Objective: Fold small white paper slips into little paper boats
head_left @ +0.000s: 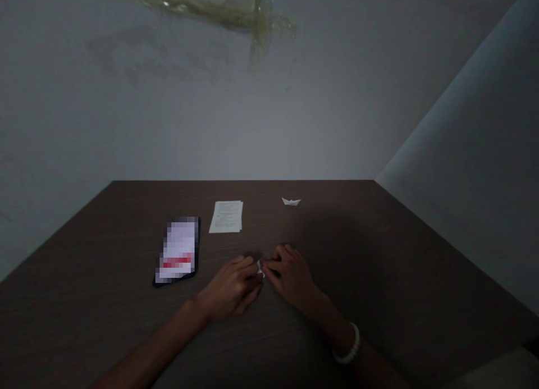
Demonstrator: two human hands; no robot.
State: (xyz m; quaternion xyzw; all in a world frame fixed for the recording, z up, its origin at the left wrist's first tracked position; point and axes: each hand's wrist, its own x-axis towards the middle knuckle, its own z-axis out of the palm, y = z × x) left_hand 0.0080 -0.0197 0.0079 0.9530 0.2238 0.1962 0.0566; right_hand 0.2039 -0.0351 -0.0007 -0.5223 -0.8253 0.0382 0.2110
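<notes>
Between my two hands, low over the middle of the table, is a small folded piece of white paper (260, 269), mostly hidden by fingers. My left hand (236, 285) is closed on its left side, with the fingers curled. From the right, my right hand (290, 274) pinches the paper between thumb and fingers; a pale beaded bracelet (349, 347) is on that wrist. Farther back stands a small white paper boat (291, 202). A short stack of printed paper sheets (226, 216) lies beyond my left hand.
A large phone or tablet (177, 250) with a lit, blurred screen lies left of my hands. The dark brown wooden table (126, 220) meets a grey wall (236, 125) at its far edge. Another wall (475, 153) runs along the right side.
</notes>
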